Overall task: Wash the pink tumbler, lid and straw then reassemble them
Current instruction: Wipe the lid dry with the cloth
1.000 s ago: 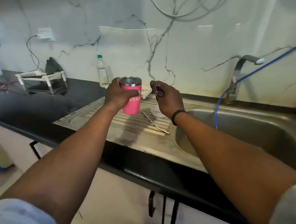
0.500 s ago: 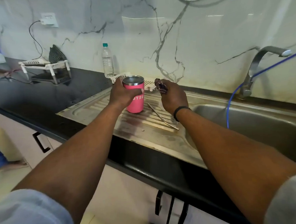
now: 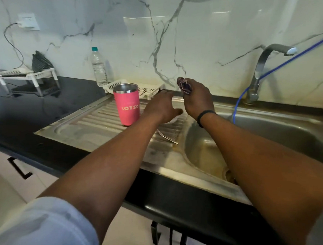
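While the pink tumbler [image 3: 128, 105] stands upright and lidless on the ribbed draining board [image 3: 93, 124] left of centre in the frame, the left hand [image 3: 162, 108] reaches just to its right with fingers fairly straight and relaxed over a pale, roundish thing that is probably the lid [image 3: 172, 120]; only a sliver shows under the palm, and whether the fingers touch it cannot be told. The right hand [image 3: 197, 98], a little right of centre, is curled round a small dark scrubbing cloth [image 3: 184, 86] bunched at its fingertips. The metal straw [image 3: 168, 137] lies flat on the board, partly hidden beneath the left forearm, its end close to the sink basin [image 3: 270, 135] edge. By its steel rim and coated wall, the tumbler looks rigid and moderately heavy, likely slick if wet, so a full wrap around the mid-body seems safer than a rim pinch. The lid appears light and stiff; taking it by its edge with thumb and fingers should serve. The straw is thin, hard and liable to roll along the ribs toward the basin, so pinching it near the middle seems wise. A tap [image 3: 262, 70] stands at the right of the frame, a water bottle [image 3: 99, 68] and a white tray [image 3: 149, 89] behind the tumbler.
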